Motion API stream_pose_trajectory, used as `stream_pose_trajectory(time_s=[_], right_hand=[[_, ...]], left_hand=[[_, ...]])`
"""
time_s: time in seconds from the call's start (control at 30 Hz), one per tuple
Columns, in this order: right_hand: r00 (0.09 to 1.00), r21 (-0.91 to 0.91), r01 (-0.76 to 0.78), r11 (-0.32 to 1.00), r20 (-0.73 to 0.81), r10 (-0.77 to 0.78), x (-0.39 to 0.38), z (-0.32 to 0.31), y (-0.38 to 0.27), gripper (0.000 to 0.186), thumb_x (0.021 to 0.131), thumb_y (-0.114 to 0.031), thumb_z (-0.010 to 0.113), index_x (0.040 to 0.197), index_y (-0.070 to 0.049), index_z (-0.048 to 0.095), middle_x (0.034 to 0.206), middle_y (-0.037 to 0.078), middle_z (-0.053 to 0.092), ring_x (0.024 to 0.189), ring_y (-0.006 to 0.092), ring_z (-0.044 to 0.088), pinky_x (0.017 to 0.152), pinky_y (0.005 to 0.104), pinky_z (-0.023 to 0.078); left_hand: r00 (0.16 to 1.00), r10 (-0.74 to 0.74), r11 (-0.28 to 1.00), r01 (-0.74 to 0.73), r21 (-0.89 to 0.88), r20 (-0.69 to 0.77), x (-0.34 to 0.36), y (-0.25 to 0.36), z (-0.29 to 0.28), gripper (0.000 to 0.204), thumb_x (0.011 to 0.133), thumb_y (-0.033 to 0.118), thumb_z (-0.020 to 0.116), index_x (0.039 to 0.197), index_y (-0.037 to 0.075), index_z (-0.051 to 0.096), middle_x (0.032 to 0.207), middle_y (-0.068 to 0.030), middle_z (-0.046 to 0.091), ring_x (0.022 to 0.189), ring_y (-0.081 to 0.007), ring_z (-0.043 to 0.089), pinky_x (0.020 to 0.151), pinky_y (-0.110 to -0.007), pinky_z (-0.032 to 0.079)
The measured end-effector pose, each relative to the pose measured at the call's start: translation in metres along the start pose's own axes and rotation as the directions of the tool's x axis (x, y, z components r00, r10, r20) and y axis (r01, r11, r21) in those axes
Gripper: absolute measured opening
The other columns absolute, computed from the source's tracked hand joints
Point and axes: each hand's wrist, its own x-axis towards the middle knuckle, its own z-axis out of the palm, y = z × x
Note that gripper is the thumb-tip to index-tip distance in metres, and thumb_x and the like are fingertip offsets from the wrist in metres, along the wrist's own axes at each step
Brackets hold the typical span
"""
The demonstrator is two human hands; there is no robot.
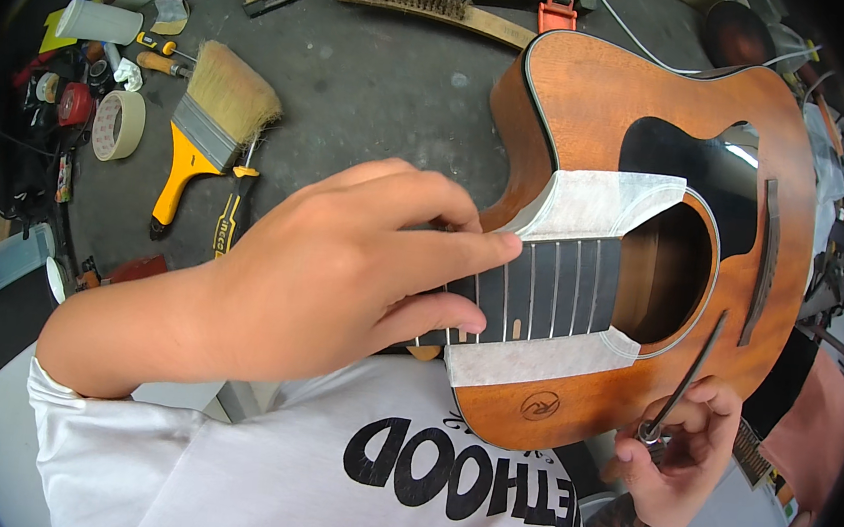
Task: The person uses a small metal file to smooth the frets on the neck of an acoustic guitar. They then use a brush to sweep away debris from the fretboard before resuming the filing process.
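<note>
An acoustic guitar point(597, 103) with a brown wooden top lies in front of me, its neck pointing left. White masking tape point(598, 201) covers the top along both sides of the dark fretboard point(571, 287). My left hand point(342, 257) lies over the fretboard with thumb and index finger spread across the frets; the other fingertips are partly hidden. Below the soundhole point(664, 275), my right hand point(672, 451) is closed round a slim metal rod tool point(691, 372) with a shiny round end at the fingers. The rod slants up toward the bridge point(765, 263).
On the dark workbench point(357, 87) lie a wide yellow-handled paintbrush point(209, 114), a roll of masking tape point(119, 125) and a wooden-handled wire brush point(429, 8). A white cup point(100, 22) and a clear bottle point(13, 261) are at the left. A person's arm point(819, 429) shows at the right edge.
</note>
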Motion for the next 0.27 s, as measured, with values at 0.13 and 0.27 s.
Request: stream_pose_trajectory(time_s=[0.13, 0.27], right_hand=[[0.904, -0.326, 0.375, 0.868, 0.335, -0.265, 0.023, -0.027, 0.005, 0.053, 0.074, -0.014, 0.086, 0.114, 0.0, 0.055, 0.089, 0.007, 0.06, 0.077, 0.0171, 0.058, 0.07, 0.0274, 0.046], [0.872, -0.368, 0.411, 0.834, 0.424, -0.243, 0.036, -0.034, 0.002, 0.052, 0.078, -0.022, 0.084, 0.117, -0.002, 0.056, 0.096, 0.008, 0.06, 0.078, 0.0196, 0.058, 0.07, 0.0302, 0.046]], left_hand=[[1.0, 0.001, 0.999, -0.003, -0.038, -0.028, -0.003, -0.004, 0.001, 0.055, 0.068, 0.023, 0.089, 0.117, 0.006, 0.071, 0.102, -0.009, 0.069, 0.085, -0.025, 0.066, 0.074, -0.035, 0.052], [0.997, -0.069, 0.991, 0.066, -0.118, -0.023, 0.0, -0.004, 0.002, 0.054, 0.068, 0.024, 0.09, 0.117, 0.009, 0.072, 0.106, -0.0091, 0.07, 0.09, -0.0255, 0.067, 0.077, -0.033, 0.053]])
